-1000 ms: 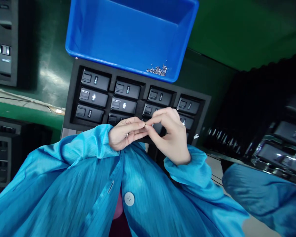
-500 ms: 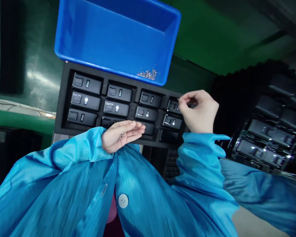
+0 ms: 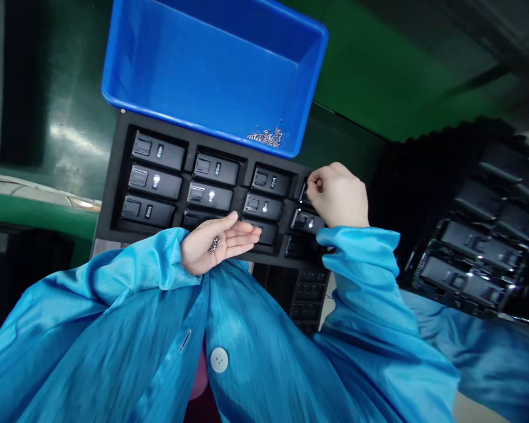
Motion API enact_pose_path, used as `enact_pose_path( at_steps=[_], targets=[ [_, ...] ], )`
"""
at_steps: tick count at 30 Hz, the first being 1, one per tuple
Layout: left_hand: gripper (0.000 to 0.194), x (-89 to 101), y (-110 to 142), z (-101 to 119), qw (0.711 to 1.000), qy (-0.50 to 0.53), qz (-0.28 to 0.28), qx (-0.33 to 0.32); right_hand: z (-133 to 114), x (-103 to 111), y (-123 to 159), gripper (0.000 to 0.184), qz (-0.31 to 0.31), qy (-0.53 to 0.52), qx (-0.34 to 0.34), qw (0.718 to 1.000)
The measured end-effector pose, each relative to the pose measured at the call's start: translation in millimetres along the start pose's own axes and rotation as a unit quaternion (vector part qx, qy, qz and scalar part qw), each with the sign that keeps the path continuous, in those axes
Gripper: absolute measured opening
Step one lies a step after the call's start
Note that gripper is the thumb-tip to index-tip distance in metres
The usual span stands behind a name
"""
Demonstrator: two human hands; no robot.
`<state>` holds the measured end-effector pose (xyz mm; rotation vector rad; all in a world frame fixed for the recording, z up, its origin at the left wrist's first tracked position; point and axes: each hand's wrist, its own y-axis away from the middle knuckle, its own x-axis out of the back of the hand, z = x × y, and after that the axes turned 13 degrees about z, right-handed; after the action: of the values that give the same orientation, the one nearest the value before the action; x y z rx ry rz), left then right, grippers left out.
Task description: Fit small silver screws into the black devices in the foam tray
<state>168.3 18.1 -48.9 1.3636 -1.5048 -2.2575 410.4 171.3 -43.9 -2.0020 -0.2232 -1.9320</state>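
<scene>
Right hand [image 3: 337, 197] has its fingertips pinched together at a black module [image 3: 306, 197], top right of the foam tray [image 3: 114, 170], probably on a tiny screw, but the hand hides it. Left hand [image 3: 216, 244] lies open, keeping small screws [image 3: 214, 244] handy. Blue bin [image 3: 203, 70] sits just above the tray.

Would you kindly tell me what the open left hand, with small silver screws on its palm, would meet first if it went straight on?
The open left hand would probably meet the black rectangular device just past its fingertips, in the black foam tray, though depth is unclear and it may pass above.
</scene>
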Motion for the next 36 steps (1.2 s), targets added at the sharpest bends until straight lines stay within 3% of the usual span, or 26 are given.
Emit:
enact_pose_path(
  at_steps=[8, 14, 19, 22, 26, 29, 31, 36],
  targets=[
    [0.052, 1.7, -2, 4, 1.0, 0.014, 0.003, 0.016, 5, -10, 18, 0.032, 0.043, 0.05, 0.045, 0.997],
    [0.061, 7.1, -5, 10, 0.996, 0.059, -0.047, 0.042, 10, -19, 39, 0.043, 0.083, 0.012, 0.053, 0.995],
    [0.068, 7.7, -1, 11, 0.991, 0.092, -0.086, 0.046, 25, -27, 40, 0.037, 0.104, -0.037, 0.052, 0.992],
    [0.076, 10.0, 1, 12, 0.988, 0.088, -0.12, 0.037, 22, -16, 41, 0.029, 0.143, -0.067, 0.047, 0.986],
    [0.081, 12.1, 2, 12, 0.988, 0.081, -0.13, 0.032, -28, 22, 56, 0.009, 0.26, -0.152, 0.056, 0.952],
    [0.082, 9.7, 4, 12, 0.988, 0.087, -0.125, 0.034, -85, 46, 72, 0.008, 0.203, -0.253, 0.116, 0.939],
    [0.081, 7.2, 8, 12, 0.988, 0.098, -0.116, 0.034, -115, 51, 79, 0.009, 0.143, -0.311, 0.149, 0.928],
    [0.081, 3.3, 16, 14, 0.99, 0.093, -0.105, 0.026, -138, 41, 84, 0.009, 0.09, -0.326, 0.149, 0.929]
  ],
)
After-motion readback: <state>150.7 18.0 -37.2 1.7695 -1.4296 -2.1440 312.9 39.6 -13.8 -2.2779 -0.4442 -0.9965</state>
